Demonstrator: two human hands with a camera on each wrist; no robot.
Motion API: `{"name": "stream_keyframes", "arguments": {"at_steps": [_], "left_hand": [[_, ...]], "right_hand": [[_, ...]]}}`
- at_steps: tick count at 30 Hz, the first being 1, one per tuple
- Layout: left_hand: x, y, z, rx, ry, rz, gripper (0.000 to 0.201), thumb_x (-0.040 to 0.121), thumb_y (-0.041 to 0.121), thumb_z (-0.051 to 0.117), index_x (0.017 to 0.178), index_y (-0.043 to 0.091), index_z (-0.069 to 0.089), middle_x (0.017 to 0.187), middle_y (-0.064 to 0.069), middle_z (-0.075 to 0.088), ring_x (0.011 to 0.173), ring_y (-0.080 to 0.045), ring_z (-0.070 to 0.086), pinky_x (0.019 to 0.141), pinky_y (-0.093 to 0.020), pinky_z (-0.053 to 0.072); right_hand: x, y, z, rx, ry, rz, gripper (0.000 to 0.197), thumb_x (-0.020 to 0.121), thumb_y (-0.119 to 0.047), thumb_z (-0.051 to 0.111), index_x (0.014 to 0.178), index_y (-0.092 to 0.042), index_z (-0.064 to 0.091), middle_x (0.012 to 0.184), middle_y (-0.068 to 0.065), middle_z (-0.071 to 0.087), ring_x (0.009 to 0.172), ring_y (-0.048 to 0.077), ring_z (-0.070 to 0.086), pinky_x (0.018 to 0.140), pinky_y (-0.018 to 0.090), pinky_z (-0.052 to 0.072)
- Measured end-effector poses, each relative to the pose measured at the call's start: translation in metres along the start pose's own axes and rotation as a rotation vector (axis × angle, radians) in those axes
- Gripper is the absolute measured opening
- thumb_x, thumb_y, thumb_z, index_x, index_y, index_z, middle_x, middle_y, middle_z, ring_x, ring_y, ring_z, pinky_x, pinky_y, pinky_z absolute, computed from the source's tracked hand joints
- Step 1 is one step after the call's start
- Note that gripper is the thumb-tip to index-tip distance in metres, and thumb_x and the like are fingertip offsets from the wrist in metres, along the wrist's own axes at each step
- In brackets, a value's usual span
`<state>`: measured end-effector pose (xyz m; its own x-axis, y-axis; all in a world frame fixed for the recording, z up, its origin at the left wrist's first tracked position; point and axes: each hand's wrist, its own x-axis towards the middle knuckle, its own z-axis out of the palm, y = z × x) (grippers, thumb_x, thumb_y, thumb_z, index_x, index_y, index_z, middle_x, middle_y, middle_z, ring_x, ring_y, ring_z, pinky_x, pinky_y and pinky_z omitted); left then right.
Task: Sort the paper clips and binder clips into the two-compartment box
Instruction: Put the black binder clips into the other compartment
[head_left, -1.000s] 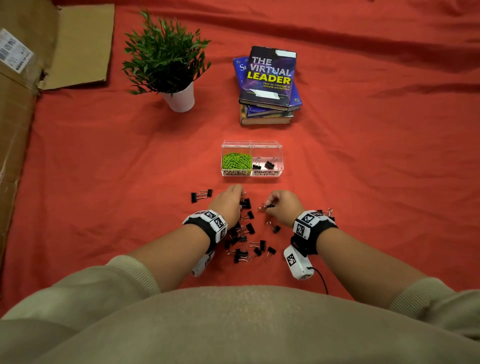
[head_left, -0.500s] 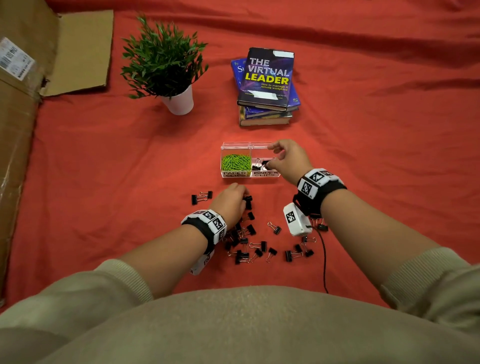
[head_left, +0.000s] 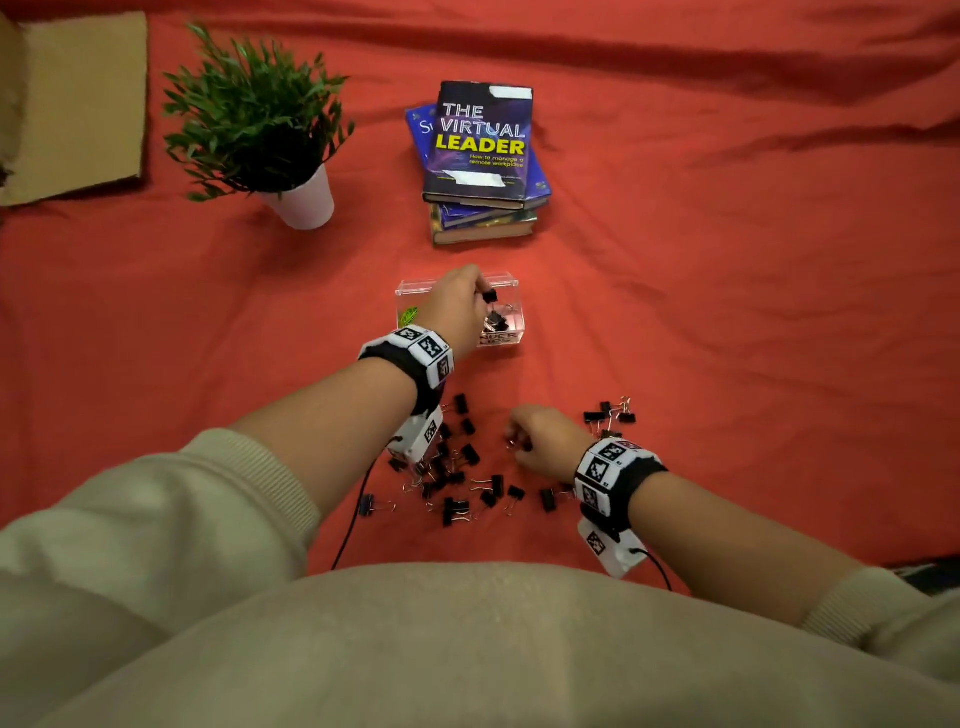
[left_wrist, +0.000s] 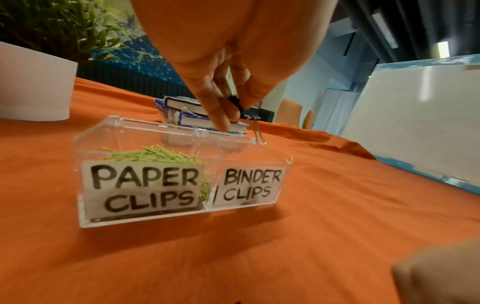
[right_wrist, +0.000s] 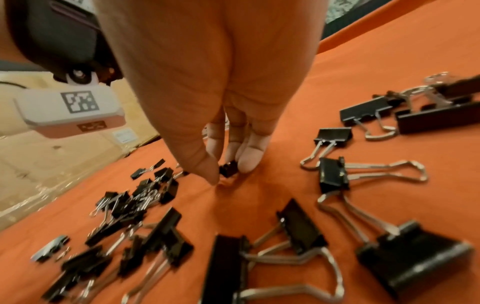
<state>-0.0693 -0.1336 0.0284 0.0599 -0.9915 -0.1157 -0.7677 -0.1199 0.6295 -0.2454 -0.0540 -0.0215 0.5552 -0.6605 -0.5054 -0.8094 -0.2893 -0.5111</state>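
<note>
Red-orange cloth (head_left: 727, 312) covers the whole work surface, and on it, largest first, stand a potted plant (head_left: 260, 124) and a stack of books (head_left: 480, 156) at the far side, then the clear two-compartment box (left_wrist: 145, 218) nearer the person. The box is a small transparent plastic case with hand-lettered white labels: "PAPER CLIPS" on its left compartment and "BINDER CLIPS" on its right. The left compartment holds a heap of green paper clips (left_wrist: 153, 155); in the head view the right compartment holds a few black binder clips (head_left: 496, 322). The left hand (head_left: 457, 312) hovers over the binder side, thumb and fingers pinching a black binder clip (left_wrist: 236, 106) whose silver wire handles hang down just above the box's back rim. Closer to the person, a scatter of loose binder clips (head_left: 457, 467), black bodies with silver wire handles, lies on the cloth between the two forearms, with a smaller cluster (head_left: 610, 415) just to the right. The right hand (head_left: 545, 436) reaches down among them, its thumb and fingertips closing on a small black clip (right_wrist: 228, 168) that sits on the cloth.
</note>
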Motion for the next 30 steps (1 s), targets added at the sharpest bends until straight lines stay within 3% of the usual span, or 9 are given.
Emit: {"name": "stream_keyframes", "arguments": {"at_steps": [4,8,11,13,15,17,20,23,30], "left_hand": [[0.003,-0.004,0.003,0.03,-0.037,0.014,0.02,0.091,0.007,0.047,0.105,0.009,0.061,0.11,-0.008,0.062,0.1,-0.024,0.059,0.084,-0.028,0.044],[-0.023,-0.009,0.011,0.069,-0.052,0.098,0.013,0.086,0.012,0.055,0.099,0.013,0.058,0.107,-0.003,0.056,0.095,-0.019,0.056,0.083,-0.029,0.046],[-0.052,-0.019,0.021,0.174,-0.204,0.105,0.02,0.085,0.024,0.058,0.104,0.021,0.054,0.111,0.003,0.052,0.1,-0.014,0.053,0.084,-0.03,0.048],[-0.068,-0.029,0.028,0.291,-0.33,0.069,0.036,0.082,0.031,0.063,0.116,0.024,0.052,0.119,0.003,0.048,0.109,-0.015,0.048,0.087,-0.031,0.049],[-0.08,-0.038,0.033,0.386,-0.411,0.039,0.053,0.078,0.037,0.067,0.126,0.025,0.047,0.124,-0.001,0.042,0.115,-0.019,0.042,0.09,-0.036,0.05],[-0.088,-0.043,0.036,0.413,-0.454,0.014,0.058,0.078,0.037,0.069,0.129,0.026,0.046,0.124,-0.003,0.04,0.117,-0.023,0.041,0.091,-0.041,0.05],[-0.094,-0.042,0.039,0.438,-0.463,0.01,0.05,0.083,0.03,0.067,0.128,0.023,0.047,0.123,-0.006,0.039,0.115,-0.026,0.044,0.089,-0.043,0.05],[-0.095,-0.041,0.043,0.442,-0.452,0.022,0.039,0.084,0.021,0.065,0.12,0.016,0.05,0.12,-0.009,0.04,0.113,-0.029,0.046,0.088,-0.044,0.05],[-0.095,-0.045,0.041,0.38,-0.442,0.004,0.026,0.083,0.023,0.068,0.104,0.013,0.055,0.113,-0.009,0.038,0.102,-0.028,0.048,0.085,-0.044,0.05]], "right_hand": [[-0.003,0.021,-0.016,0.098,0.161,0.11,0.025,0.08,-0.011,0.061,0.105,-0.009,0.061,0.103,0.009,0.06,0.095,0.022,0.058,0.086,0.029,0.047],[-0.01,0.061,-0.039,0.143,0.337,0.365,0.028,0.084,-0.012,0.06,0.111,-0.007,0.06,0.114,0.013,0.052,0.102,0.028,0.058,0.096,0.038,0.047],[-0.02,0.08,-0.043,0.106,0.363,0.523,0.033,0.085,-0.01,0.059,0.117,-0.005,0.056,0.121,0.016,0.047,0.113,0.034,0.05,0.101,0.04,0.043],[-0.024,0.082,-0.04,0.086,0.355,0.575,0.037,0.085,-0.013,0.058,0.121,-0.008,0.053,0.125,0.017,0.043,0.118,0.036,0.045,0.101,0.042,0.04],[-0.025,0.075,-0.036,0.078,0.342,0.576,0.041,0.084,-0.021,0.057,0.123,-0.011,0.05,0.126,0.016,0.041,0.12,0.036,0.039,0.101,0.041,0.037],[-0.025,0.064,-0.032,0.087,0.321,0.547,0.046,0.082,-0.028,0.061,0.124,-0.014,0.049,0.127,0.013,0.039,0.121,0.033,0.036,0.1,0.04,0.038],[-0.024,0.047,-0.023,0.073,0.248,0.47,0.053,0.074,-0.03,0.071,0.12,-0.019,0.049,0.123,0.008,0.036,0.117,0.027,0.036,0.093,0.036,0.042],[-0.021,0.037,-0.013,0.043,0.205,0.397,0.044,0.074,-0.02,0.071,0.113,-0.017,0.052,0.121,0.008,0.036,0.11,0.027,0.039,0.09,0.033,0.042],[-0.016,0.031,-0.006,0.036,0.171,0.308,0.028,0.074,-0.021,0.069,0.095,-0.015,0.052,0.105,0.002,0.036,0.097,0.024,0.043,0.081,0.032,0.044]]}}
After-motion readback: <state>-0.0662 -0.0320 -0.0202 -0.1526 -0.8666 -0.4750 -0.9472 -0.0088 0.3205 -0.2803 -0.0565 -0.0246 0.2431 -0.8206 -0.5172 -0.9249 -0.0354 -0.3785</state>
